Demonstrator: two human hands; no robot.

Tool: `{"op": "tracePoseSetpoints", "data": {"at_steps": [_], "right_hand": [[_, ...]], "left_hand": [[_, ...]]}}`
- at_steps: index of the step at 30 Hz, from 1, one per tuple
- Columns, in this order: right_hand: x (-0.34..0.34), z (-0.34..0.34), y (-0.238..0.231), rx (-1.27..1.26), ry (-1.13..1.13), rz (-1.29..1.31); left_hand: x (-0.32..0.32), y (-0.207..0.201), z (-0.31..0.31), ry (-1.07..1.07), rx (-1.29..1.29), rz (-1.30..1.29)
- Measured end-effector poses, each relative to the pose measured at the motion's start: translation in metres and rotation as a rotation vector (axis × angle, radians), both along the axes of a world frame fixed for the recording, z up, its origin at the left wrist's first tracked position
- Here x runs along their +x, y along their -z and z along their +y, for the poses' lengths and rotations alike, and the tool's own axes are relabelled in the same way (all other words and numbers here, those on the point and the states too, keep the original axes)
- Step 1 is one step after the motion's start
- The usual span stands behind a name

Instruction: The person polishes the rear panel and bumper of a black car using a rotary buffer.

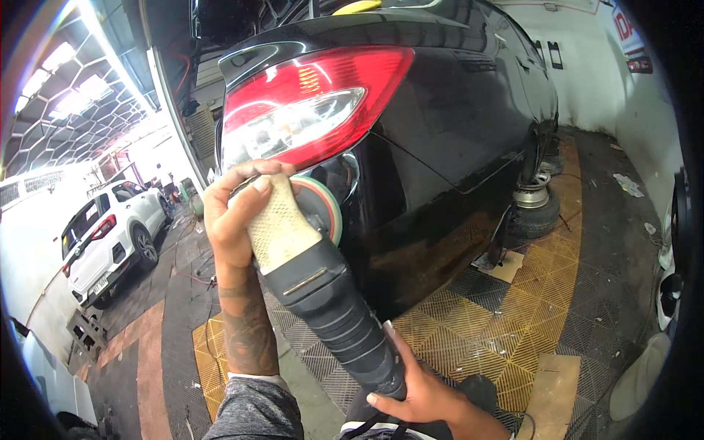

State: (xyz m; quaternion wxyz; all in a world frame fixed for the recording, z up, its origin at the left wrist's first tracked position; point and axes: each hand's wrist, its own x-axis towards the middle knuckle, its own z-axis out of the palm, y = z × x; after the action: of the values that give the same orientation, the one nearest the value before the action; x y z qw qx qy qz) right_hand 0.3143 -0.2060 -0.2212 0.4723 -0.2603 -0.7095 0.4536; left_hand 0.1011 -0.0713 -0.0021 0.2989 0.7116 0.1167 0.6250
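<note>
Both my hands hold a car polisher (326,304), which has a black ribbed body and a cream textured head cover. My left hand (233,209) is closed over the head end, its fingers around the cover. Lower down, my right hand (425,396) grips the rear of the body. The round pad (334,209), with a green and orange edge, faces the rear corner of a black car (447,125), just under the red and clear tail light (315,103). Whether the pad touches the paint I cannot tell; the polisher head hides most of it.
A loose wheel (534,205) lies by the car's side, near a piece of cardboard (506,268). Another cardboard sheet (554,396) rests on the yellow and grey floor tiles (469,323). A white car (114,235) is parked at the left. A white wall (587,73) stands on the right.
</note>
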Motion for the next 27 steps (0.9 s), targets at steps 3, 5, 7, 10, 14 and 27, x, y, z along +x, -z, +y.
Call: {"op": "tracePoseSetpoints", "data": {"at_steps": [3,5,7,10,14,27], "right_hand": [[0.020,0.012,0.003,0.144,0.090,-0.093],[0.040,0.015,-0.001,0.022,0.066,0.014],[0.055,0.012,0.026,-0.142,0.025,0.116],[0.044,0.007,0.034,-0.363,-0.075,0.229],[0.004,-0.015,0.029,-0.306,0.065,0.312],[-0.082,-0.026,-0.028,-0.115,0.012,0.032]], "left_hand": [[0.022,-0.008,0.000,-0.192,0.130,0.141],[0.051,-0.010,0.008,-0.214,0.191,0.203],[0.089,-0.015,0.011,-0.235,0.254,0.233],[0.100,-0.014,0.014,-0.164,0.145,0.311],[0.075,-0.008,0.012,-0.052,0.091,0.273],[-0.078,0.010,0.032,0.293,-0.086,-0.101]]}}
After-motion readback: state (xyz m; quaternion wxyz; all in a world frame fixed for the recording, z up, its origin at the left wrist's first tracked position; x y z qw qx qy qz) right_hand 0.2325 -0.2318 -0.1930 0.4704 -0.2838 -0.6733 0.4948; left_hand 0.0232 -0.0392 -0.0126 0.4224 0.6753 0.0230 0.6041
